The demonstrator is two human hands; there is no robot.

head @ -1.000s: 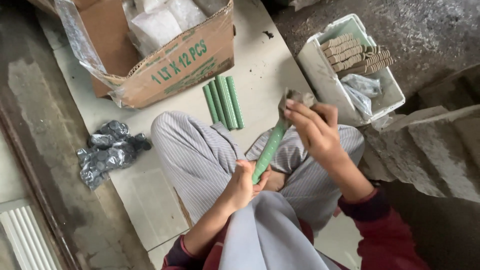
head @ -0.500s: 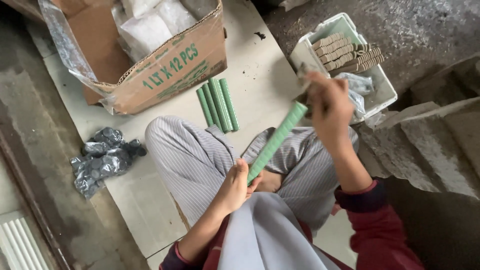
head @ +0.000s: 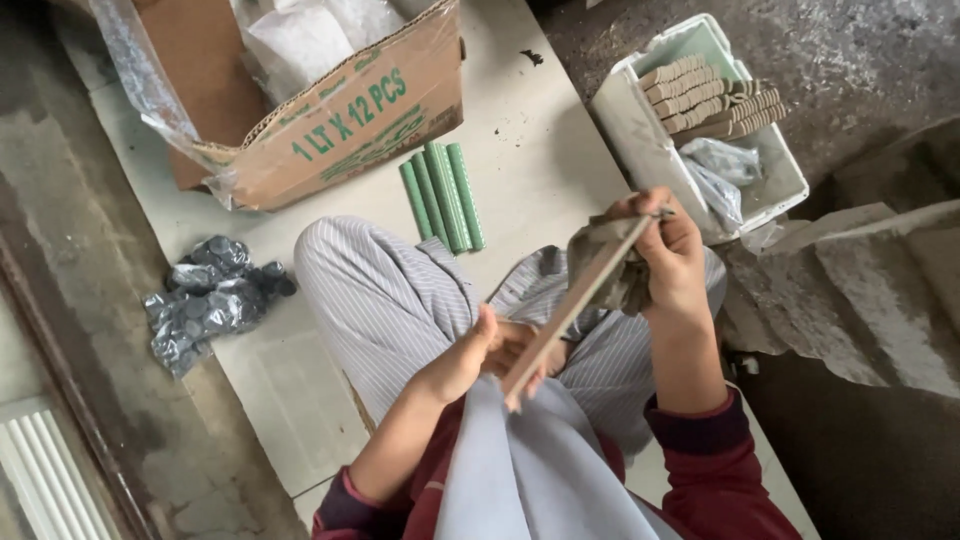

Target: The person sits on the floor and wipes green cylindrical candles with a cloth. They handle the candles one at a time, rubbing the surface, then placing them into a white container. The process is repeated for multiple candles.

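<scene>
- The person sits on a pale board laid over the floor [head: 300, 400], knees drawn up in striped trousers, and works a long thin stick [head: 570, 310] between both hands — it runs slantwise from lap to chest height.
- The right hand [head: 672, 262] is clenched around the upper end of the stick, with a crumpled greyish-brown wrap or cloth [head: 600, 250] bunched under the fingers; whether the wrap is going on or coming off I cannot tell.
- The left hand [head: 478, 360] grasps the lower end, fingers curled round it just above the lap, thumb up.
- The stick looks tan and flat-sided along the bare stretch between the two grips, with no green on it in this view.
- As to progress, I judge it partway: beyond the left grip, four finished-looking green sticks [head: 442, 195] lie side by side on the board, touching one another, while a good stack of plain tan sticks [head: 705, 95] waits beyond the right grip in a white tub [head: 640, 150] — so more seems left than done.
- A clear plastic bag [head: 725, 165] lies in that tub, beside the stack.
- Further out past the green sticks stands an open cardboard carton [head: 330, 130] lined with plastic, white packets inside.
- Off to the left grip's outer side, a crumpled dark bag of small round pieces [head: 205, 300] rests half on the board's edge.
</scene>
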